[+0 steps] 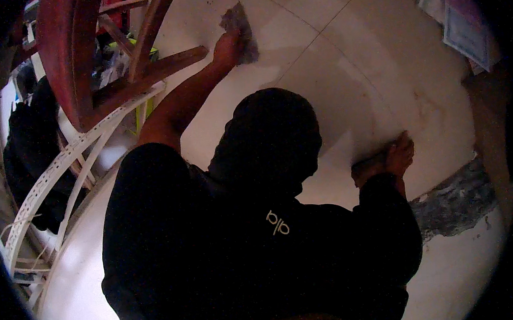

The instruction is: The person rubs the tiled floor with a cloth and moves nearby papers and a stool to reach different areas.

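Note:
My left arm reaches forward over the pale floor (344, 82). At its end my left hand (229, 48) is closed on a crumpled grey rag (243, 29), which lies against the floor. Off to the right, at the end of a black sleeve, is my right hand (401, 155), low over the floor beside a dark, long shape (368, 165). Shadow blurs its fingers, so I cannot tell whether it grips anything. Black clothing (244, 263) with a small pale print fills the middle, and a rounded dark form (267, 139) rises from it.
Close by my left arm stands reddish wooden furniture (69, 65), with a curved white perforated frame (56, 163) below it. Black fabric (33, 158) hangs behind that frame. A rough grey patch (456, 200) marks the floor at right. Flat printed sheets (465, 33) are at upper right.

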A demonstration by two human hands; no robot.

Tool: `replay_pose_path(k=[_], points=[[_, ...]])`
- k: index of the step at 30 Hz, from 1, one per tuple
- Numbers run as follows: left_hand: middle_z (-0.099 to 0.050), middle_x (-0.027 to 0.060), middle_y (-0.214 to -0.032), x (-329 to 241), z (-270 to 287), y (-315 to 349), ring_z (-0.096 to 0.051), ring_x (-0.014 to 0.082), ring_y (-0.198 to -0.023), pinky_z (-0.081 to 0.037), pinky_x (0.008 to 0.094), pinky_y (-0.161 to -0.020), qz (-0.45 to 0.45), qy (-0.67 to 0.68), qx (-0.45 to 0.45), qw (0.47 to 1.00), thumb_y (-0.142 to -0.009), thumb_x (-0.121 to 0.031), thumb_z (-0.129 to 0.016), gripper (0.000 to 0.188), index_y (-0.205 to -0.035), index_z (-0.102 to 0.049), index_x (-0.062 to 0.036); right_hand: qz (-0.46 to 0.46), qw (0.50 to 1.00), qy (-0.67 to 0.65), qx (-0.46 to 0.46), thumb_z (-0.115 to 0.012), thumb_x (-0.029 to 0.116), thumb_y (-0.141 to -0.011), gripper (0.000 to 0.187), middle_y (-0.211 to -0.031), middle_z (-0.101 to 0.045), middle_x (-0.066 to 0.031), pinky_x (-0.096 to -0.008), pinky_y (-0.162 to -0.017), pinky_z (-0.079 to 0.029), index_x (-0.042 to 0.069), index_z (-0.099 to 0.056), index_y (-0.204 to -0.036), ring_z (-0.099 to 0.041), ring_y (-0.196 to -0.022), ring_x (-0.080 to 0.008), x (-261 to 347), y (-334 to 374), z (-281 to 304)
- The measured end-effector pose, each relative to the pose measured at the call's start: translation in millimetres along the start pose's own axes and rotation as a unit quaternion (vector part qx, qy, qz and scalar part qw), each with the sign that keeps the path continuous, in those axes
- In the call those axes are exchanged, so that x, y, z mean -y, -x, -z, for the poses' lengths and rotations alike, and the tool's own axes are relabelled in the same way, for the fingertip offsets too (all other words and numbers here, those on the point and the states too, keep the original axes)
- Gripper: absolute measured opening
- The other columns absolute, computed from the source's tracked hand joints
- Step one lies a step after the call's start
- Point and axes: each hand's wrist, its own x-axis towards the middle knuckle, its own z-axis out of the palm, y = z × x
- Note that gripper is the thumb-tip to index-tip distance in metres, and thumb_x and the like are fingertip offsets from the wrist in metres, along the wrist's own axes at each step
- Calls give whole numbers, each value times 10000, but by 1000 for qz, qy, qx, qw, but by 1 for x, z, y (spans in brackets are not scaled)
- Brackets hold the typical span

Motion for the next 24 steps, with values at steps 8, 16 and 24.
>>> replay_pose_path(k=[8,16,24], points=[[-483,164,-1331,25,56,-119,-545,289,-1126,-490,362,-874,0,-168,-74,983,-906,-226,-560,573,-1416,-340,-88,47,997,-39,-50,-470,307,-924,634,-1442,-336,-247,-600,-1015,-332,218,-228,-1503,-363,-1284,-461,-6,-1,-6],[-629,219,-1087,2,-6,0,-600,431,-964,-485,507,-819,90,22,33,995,-847,-212,-581,330,-1147,-580,-72,3,996,-88,-7,-530,254,-897,672,-1427,-344,-273,-554,-1055,-314,207,-238,-1501,-370,-1284,-451,-3,-11,-3],[-335,164,-1363,26,57,-98,-434,291,-1232,-344,329,-1006,5,-272,-4,962,-786,-261,-733,729,-1374,-333,-101,20,999,-50,-6,-547,229,-901,679,-1452,-307,-272,-558,-1058,-308,207,-235,-1503,-321,-1323,-438,-14,-18,-23]])
